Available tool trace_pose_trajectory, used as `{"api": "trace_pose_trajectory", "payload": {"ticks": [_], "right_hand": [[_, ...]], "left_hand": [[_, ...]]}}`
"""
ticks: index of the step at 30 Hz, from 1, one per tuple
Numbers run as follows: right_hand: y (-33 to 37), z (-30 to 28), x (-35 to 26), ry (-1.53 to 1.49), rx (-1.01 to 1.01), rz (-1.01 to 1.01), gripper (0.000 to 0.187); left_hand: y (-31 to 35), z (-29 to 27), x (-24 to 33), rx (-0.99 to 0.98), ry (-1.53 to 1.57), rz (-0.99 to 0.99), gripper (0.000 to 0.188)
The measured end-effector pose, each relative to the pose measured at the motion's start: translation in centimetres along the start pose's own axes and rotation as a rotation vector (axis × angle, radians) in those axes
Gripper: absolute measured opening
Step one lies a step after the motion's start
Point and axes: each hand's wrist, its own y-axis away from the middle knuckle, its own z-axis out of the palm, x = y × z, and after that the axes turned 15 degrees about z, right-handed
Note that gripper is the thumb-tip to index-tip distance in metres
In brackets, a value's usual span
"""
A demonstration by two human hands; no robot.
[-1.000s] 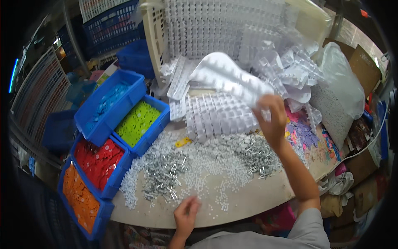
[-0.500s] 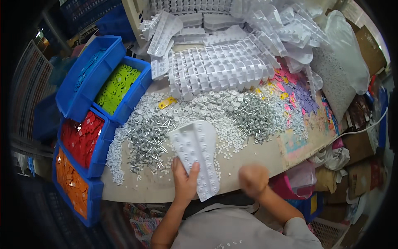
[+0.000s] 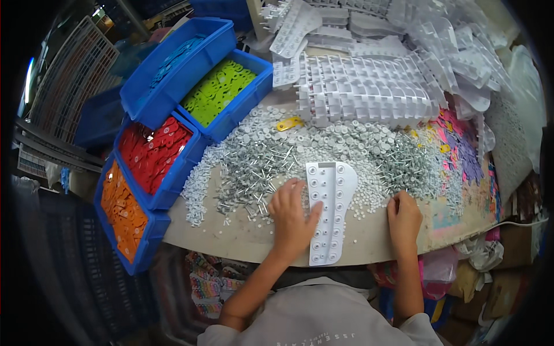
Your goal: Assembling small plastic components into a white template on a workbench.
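A white plastic panel [image 3: 329,216] with rows of round raised sockets and a long groove stands lengthwise before me at the table's front edge. My left hand [image 3: 291,222] is at its left side, fingers spread toward the small white parts, thumb touching the panel's edge. To the right, my right hand [image 3: 404,219] is at the near edge of a pile of metal pins [image 3: 403,164]. Its fingers are curled together and point down; whatever is in them is hidden. Small white discs [image 3: 369,199] lie scattered between panel and right hand.
Blue bins at left hold red pieces [image 3: 153,153], orange pieces [image 3: 122,213], green pieces [image 3: 216,89] and blue pieces [image 3: 176,60]. Another pin pile [image 3: 254,170] lies left. White moulded panels [image 3: 369,86] are stacked behind. Pink and purple pieces [image 3: 464,147] lie far right.
The panel has gone from tilted in my left hand to nearly straight at the table edge, and the left fingers have spread. My right hand has moved forward to the pins. The view has shifted.
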Motion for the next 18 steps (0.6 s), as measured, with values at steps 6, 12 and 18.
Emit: {"api": "trace_pose_trajectory", "payload": {"ticks": [6, 12, 18], "right_hand": [[0.0, -1.5, -0.9, -0.145, 0.023, -0.077, 0.007], [1.5, -0.2, -5.0, -0.64, -0.196, -0.094, 0.018], [-0.1, 2.2, -8.9, -0.634, -0.222, -0.308, 0.011]], "left_hand": [[-2.4, -5.4, -6.2, -0.021, -0.176, 0.106, 0.016], [-3.0, -6.2, -7.9, -0.277, -0.253, 0.347, 0.015], [-4.1, -6.9, -8.0, -0.381, -0.312, 0.421, 0.013]]}}
